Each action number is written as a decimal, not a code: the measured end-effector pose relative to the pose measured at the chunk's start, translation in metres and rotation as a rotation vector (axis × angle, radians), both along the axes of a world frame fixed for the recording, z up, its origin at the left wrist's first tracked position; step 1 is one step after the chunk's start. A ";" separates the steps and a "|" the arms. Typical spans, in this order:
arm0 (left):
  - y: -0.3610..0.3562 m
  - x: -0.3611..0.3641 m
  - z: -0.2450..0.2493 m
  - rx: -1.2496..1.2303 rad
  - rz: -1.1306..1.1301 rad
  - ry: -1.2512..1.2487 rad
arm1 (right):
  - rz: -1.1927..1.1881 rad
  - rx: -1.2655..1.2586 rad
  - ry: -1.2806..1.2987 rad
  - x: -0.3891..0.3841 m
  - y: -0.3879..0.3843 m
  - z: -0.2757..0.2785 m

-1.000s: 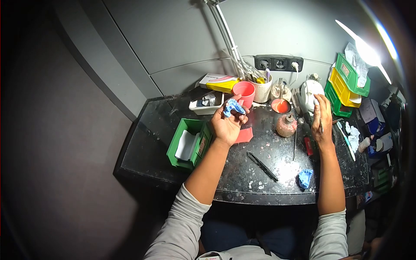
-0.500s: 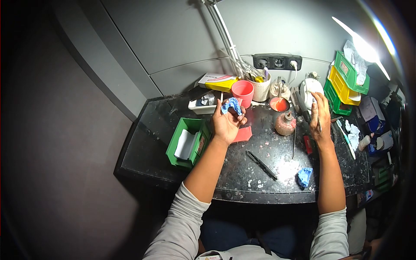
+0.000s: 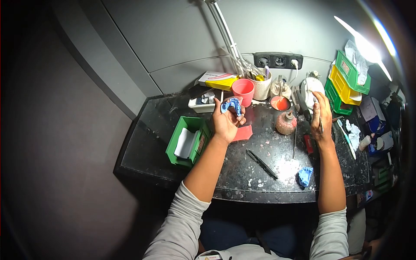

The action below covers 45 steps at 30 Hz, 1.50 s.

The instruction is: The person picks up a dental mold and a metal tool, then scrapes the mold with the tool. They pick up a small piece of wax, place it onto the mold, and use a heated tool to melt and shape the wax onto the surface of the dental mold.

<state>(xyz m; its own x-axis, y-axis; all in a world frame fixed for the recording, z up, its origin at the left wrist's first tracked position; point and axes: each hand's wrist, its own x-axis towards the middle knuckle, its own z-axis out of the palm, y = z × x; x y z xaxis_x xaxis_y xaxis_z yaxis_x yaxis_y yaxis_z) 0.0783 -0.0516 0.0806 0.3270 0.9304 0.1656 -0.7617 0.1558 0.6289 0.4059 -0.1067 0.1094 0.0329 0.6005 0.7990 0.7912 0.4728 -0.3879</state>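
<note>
My left hand (image 3: 228, 123), palm up, has its fingers wrapped round a blue dental cast (image 3: 231, 105), a horseshoe-shaped arch with teeth. My right hand (image 3: 322, 117) is raised beside a white rounded device (image 3: 309, 89). A thin metal instrument (image 3: 321, 126) runs through its closed fingers, mostly hidden by them. A second blue dental cast (image 3: 305, 177) lies near the front edge of the bench. Left of my right hand stands a glass burner bottle (image 3: 286, 124) with pinkish contents, and behind it a round dish of red wax (image 3: 280, 103).
The black bench (image 3: 147, 149) holds a green bin (image 3: 171, 145), a pink cup (image 3: 243, 91), a pink wax sheet (image 3: 243, 133), a black pen (image 3: 261, 164), a red block (image 3: 308, 144) and a toothbrush (image 3: 346, 138). Stacked bins (image 3: 346, 86) stand at the right; a lamp arm (image 3: 227, 37) rises behind.
Almost nothing differs. My left hand still holds the cast at about the same place, and my right hand stays beside the white device.
</note>
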 end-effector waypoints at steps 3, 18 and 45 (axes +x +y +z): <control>-0.003 0.001 0.002 -0.020 0.019 0.004 | 0.011 0.005 -0.016 0.000 0.000 0.000; -0.013 0.024 0.003 0.656 0.907 0.673 | -0.001 -0.005 0.009 0.000 -0.002 0.003; -0.014 0.024 0.006 0.760 0.745 0.491 | -0.088 0.032 -0.020 0.010 0.008 -0.008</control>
